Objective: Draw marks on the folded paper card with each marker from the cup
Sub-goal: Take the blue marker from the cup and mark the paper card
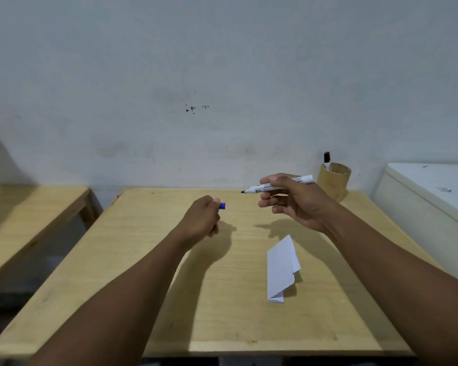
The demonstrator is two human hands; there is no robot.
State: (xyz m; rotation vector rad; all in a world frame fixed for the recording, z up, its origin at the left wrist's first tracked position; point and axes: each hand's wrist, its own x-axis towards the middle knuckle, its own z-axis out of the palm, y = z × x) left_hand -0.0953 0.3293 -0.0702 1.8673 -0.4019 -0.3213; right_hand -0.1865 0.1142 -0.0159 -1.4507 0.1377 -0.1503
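Right hand (296, 199) grip holds uncapped marker (278, 184); left hand (200, 219) pinches cap (222, 206); card (282, 269) below, apart.

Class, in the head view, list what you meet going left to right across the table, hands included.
Left hand → blue cap → marker in the right hand → cup.
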